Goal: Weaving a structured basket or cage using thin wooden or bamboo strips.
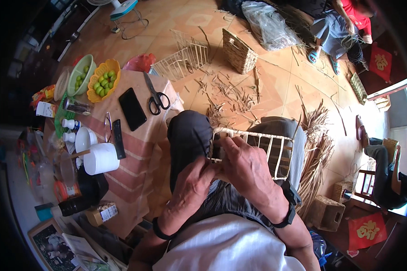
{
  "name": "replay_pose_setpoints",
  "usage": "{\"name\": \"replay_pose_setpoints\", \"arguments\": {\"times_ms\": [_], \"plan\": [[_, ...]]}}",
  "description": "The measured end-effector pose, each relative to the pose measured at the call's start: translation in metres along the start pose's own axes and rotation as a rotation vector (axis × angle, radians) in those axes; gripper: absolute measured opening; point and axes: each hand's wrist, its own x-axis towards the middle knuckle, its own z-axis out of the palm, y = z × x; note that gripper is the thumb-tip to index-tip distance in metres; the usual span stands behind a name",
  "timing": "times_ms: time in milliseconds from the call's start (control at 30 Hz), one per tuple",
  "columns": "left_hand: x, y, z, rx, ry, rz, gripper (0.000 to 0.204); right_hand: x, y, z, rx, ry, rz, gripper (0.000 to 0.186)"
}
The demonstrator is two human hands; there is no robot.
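Observation:
Across my lap lies an open basket frame [282, 151] of pale rods bound with straw-coloured strips. My right hand [248, 162] is closed over its left end, knuckles up and fingers bent against the rim. Just beside it, my left hand [192, 178] is closed too, its fingertips meeting those of the right. Whatever the left fingers pinch is hidden behind the hands. A thick bundle of dried plant strips [319, 144] rests against my right leg.
The table [135, 176] at left bears black scissors [157, 100], a phone [132, 109], a green-fruit bowl [104, 80] and a white tissue roll [101, 159]. Ahead on the floor are a woven basket [238, 50], another frame [183, 58] and scraps [235, 92]. People sit at right.

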Motion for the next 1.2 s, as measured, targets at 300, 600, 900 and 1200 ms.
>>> {"name": "replay_pose_setpoints", "arguments": {"times_ms": [300, 600, 900, 1200], "plan": [[0.001, -0.003, -0.001, -0.072, 0.002, -0.027, 0.047, -0.029, 0.01, -0.021, 0.343, 0.086, 0.138, 0.024], [-0.004, -0.014, 0.003, 0.019, 0.098, 0.134, 0.049, -0.068, 0.013, -0.02, 0.39, 0.073, 0.123, 0.024], [0.006, -0.017, -0.006, 0.016, -0.012, 0.117, 0.036, -0.06, 0.028, -0.019, 0.152, 0.117, 0.042, 0.035], [0.003, 0.018, -0.022, 0.142, 0.105, 0.082, 0.026, -0.101, 0.018, -0.019, -0.012, 0.02, -0.045, 0.032]]}}
